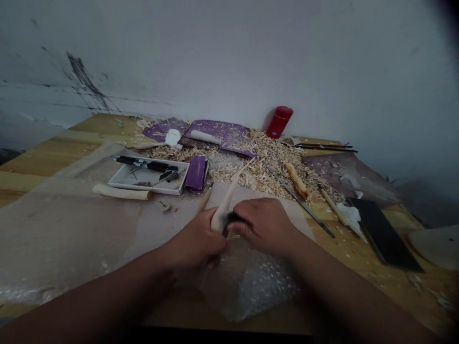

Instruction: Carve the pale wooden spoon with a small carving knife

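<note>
the left hand point(193, 241) closes round a pale carved wood piece point(223, 209) just above the bubble wrap point(256, 286); it looks light and stiff, its thin tip fragile, safest held low; the right hand point(263, 227) curls round a small black tool point(232, 220) against it

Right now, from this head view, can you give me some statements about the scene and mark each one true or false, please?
1. The left hand and the right hand meet at a pale wood piece. True.
2. Bubble wrap lies under the hands. True.
3. The red cylinder sits on the white tray. False: the red cylinder is by the wall, behind the wood shavings.
4. The white tray holds only wood shavings. False: the white tray holds black-handled tools.
5. A black flat board lies to the right of the hands. True.
</note>
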{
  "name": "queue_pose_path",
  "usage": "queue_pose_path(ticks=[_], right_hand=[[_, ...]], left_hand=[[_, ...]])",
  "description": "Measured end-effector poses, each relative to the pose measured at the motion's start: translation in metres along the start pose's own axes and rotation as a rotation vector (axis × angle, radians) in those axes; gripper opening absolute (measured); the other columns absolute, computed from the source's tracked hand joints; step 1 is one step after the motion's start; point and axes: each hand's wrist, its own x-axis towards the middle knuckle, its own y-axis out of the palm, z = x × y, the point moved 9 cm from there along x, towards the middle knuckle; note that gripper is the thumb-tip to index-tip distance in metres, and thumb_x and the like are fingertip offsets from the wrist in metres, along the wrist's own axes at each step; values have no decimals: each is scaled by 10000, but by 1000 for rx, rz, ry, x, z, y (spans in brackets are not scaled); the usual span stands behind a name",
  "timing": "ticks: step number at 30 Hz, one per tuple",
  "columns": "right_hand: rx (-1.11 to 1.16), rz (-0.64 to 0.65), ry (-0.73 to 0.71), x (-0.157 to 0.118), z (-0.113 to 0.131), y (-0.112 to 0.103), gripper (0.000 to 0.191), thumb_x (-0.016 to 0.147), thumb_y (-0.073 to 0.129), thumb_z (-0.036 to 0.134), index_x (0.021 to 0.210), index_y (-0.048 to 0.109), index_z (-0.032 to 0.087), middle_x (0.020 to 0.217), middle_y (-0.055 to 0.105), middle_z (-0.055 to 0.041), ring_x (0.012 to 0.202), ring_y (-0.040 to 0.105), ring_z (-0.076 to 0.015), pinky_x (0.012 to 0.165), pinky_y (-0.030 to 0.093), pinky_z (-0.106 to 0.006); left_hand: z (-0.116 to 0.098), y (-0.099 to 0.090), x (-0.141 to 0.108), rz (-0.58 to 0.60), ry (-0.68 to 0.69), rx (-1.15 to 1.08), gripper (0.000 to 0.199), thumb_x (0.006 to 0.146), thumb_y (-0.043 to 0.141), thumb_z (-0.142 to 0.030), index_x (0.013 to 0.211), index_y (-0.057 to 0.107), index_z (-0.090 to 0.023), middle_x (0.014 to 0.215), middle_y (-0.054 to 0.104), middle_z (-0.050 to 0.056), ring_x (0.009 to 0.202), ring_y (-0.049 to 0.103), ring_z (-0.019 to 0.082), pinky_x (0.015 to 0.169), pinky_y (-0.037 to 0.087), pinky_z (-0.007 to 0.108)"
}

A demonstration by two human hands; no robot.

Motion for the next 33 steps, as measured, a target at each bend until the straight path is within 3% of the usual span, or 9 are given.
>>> queue_pose_path(ticks=[3,7,9,11,15,18,26,33], right_hand=[[-79,-72,90,1,-20,-9,451,821,251,534,733,518,182,649,557,-14,580,480,-125,512,211,-234],[-157,-278,421,-13,-74,-37,434,821,251,525,727,519,198,590,532,-9,527,459,-131,470,185,-231],[-132,-348,514,-22,-88,-46,407,824,261,509,718,506,201,566,509,0,512,449,-131,464,195,-229],[-54,-291,435,-20,-79,-40,384,822,283,496,707,495,198,575,503,5,528,457,-127,474,219,-227],[139,-63,133,-7,-25,-12,360,833,298,470,727,491,186,608,512,14,552,462,-105,502,247,-216],[193,47,13,-4,2,0,358,834,305,471,746,496,181,641,534,10,575,468,-100,528,258,-215],[138,149,-72,-6,10,3,376,832,297,483,768,526,192,646,552,-1,636,496,-122,559,261,-230],[11,46,-73,-6,16,-2,426,824,259,521,751,515,188,637,545,-12,590,463,-132,562,248,-258]], left_hand=[[-1,5,-2,-7,-4,-57,211,562,464,-28,650,355,-186,486,316,-106,294,241,-1,263,277,122],[1,14,-5,55,-16,-73,219,566,486,-40,608,328,-187,469,332,-108,272,240,-2,254,283,129],[1,14,-5,70,-9,-82,218,587,508,-56,612,334,-184,485,353,-104,275,234,-7,258,278,128],[0,12,-3,61,4,-78,199,619,530,-87,627,353,-178,500,372,-96,288,244,-8,267,271,125],[-3,6,1,43,40,-61,185,621,580,-129,685,410,-159,502,374,-88,318,283,-1,278,252,116],[-6,3,3,23,58,-1,179,637,567,-141,776,454,-152,528,396,-78,337,290,3,294,257,120],[-10,-14,5,-118,98,347,277,652,548,-149,916,467,-144,545,470,-49,371,383,37,317,313,132],[-13,-8,0,-54,103,324,238,642,493,-79,872,478,-141,514,467,-54,334,406,42,299,352,139]])
